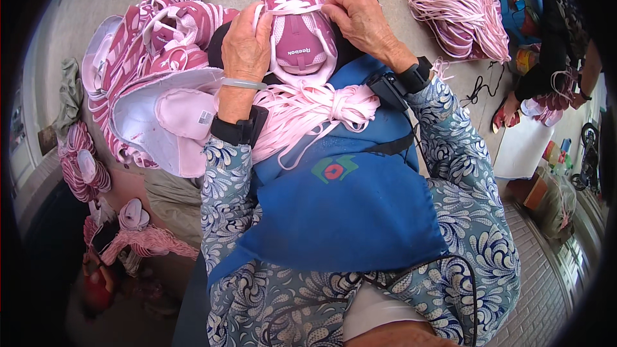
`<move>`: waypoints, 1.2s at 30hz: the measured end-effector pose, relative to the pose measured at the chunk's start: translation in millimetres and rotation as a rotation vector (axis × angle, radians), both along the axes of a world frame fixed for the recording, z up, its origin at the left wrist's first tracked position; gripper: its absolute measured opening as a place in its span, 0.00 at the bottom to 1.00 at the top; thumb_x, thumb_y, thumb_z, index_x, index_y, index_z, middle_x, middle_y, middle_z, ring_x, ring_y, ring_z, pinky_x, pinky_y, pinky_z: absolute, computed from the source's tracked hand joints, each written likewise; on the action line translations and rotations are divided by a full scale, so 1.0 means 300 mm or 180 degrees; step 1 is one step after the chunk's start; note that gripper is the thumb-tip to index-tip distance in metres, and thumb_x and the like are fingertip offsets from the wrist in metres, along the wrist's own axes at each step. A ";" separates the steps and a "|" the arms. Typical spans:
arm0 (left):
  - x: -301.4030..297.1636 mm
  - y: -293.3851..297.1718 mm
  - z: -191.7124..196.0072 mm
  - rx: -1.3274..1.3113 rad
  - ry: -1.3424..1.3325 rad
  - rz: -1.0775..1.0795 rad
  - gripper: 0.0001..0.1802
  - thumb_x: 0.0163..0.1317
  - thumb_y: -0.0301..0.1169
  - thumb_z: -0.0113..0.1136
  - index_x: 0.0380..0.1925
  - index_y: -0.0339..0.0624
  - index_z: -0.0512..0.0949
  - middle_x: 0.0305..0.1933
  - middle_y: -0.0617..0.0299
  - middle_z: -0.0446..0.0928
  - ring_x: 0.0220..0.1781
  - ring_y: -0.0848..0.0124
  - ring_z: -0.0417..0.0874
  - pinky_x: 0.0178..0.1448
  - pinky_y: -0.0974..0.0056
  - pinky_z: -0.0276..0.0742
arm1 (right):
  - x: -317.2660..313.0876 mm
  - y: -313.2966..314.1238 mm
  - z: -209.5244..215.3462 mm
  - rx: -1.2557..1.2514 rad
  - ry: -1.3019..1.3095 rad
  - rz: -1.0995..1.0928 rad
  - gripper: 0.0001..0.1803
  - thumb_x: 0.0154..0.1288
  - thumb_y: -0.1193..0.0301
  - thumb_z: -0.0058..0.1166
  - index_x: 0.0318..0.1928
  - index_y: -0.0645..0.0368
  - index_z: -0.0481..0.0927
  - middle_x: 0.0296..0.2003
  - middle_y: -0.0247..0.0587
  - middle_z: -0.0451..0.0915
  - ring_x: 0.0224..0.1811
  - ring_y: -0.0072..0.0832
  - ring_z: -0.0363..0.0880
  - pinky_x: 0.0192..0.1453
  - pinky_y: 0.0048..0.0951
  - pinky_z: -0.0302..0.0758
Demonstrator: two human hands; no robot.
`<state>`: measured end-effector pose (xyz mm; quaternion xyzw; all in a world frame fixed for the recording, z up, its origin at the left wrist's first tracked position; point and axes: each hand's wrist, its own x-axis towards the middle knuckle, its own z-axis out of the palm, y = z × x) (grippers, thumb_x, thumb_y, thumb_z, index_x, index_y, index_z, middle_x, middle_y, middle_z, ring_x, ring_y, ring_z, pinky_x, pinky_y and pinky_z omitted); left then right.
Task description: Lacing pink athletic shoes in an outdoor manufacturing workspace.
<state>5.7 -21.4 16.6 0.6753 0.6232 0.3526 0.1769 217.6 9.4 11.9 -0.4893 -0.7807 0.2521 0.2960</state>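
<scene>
Fingers of both hands close on one pink shoe (297,22), which is held upright over the lap with its tongue toward the person. On its left side, the left hand (246,45) curls around the upper, fingers together and pressed to the fabric. On its right side, the right hand (363,22) pinches a pale pink lace (292,8) that runs across the shoe's eyelets; thumb and fingertips are clamped on it. Just below the shoe, a bundle of pink laces (308,112) lies across a blue apron (347,205). Left of the shoe, a heap of pink shoe uppers (154,58) is stacked on the floor. Right of and beyond the shoe, a big hank of pink laces (456,6) lies on the floor. Farther right, another person's hand (581,97) works at more pink pieces.
</scene>
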 end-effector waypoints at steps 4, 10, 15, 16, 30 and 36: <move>-0.008 0.004 0.003 -0.0684 -0.0519 0.0292 0.15 0.65 0.40 0.49 0.41 0.40 0.76 0.33 0.47 0.78 0.37 0.51 0.80 0.41 0.59 0.74 | 0.000 0.020 0.008 -0.0404 0.0179 -0.0072 0.13 0.61 0.64 0.51 0.31 0.63 0.77 0.26 0.52 0.78 0.28 0.46 0.77 0.33 0.38 0.73; -0.006 -0.001 0.013 -0.0764 -0.0368 0.0375 0.18 0.63 0.44 0.51 0.42 0.41 0.78 0.34 0.48 0.79 0.37 0.57 0.82 0.42 0.63 0.74 | 0.019 0.005 0.016 -0.0833 0.0053 0.0008 0.13 0.62 0.63 0.50 0.34 0.62 0.79 0.27 0.50 0.79 0.27 0.41 0.79 0.34 0.34 0.75; -0.008 0.001 0.002 -0.0470 -0.0598 0.0317 0.18 0.62 0.45 0.54 0.43 0.44 0.79 0.37 0.50 0.81 0.39 0.60 0.82 0.45 0.65 0.74 | 0.008 0.005 0.008 -0.0120 -0.0109 0.0136 0.13 0.62 0.63 0.51 0.35 0.62 0.79 0.29 0.51 0.80 0.27 0.40 0.80 0.34 0.34 0.75; -0.012 0.005 -0.005 -0.0547 -0.0644 0.0332 0.18 0.62 0.45 0.54 0.43 0.44 0.79 0.36 0.50 0.81 0.39 0.60 0.82 0.44 0.65 0.74 | 0.004 0.004 0.006 -0.0019 -0.0125 0.0123 0.14 0.61 0.63 0.52 0.35 0.62 0.79 0.29 0.49 0.79 0.27 0.40 0.79 0.34 0.34 0.75; -0.004 -0.018 0.034 -0.0782 -0.0736 0.0157 0.24 0.57 0.46 0.59 0.43 0.37 0.78 0.35 0.57 0.79 0.36 0.71 0.79 0.42 0.68 0.73 | 0.016 0.009 0.025 -0.0687 0.0413 0.0072 0.15 0.62 0.65 0.47 0.27 0.67 0.73 0.24 0.59 0.74 0.29 0.52 0.75 0.31 0.42 0.68; -0.006 -0.037 0.059 -0.1070 -0.0807 0.0444 0.25 0.67 0.46 0.45 0.45 0.35 0.77 0.39 0.53 0.79 0.42 0.69 0.78 0.48 0.67 0.72 | 0.030 0.005 0.080 -0.0792 0.0610 0.0250 0.15 0.61 0.66 0.48 0.26 0.67 0.72 0.23 0.58 0.73 0.28 0.51 0.75 0.30 0.41 0.68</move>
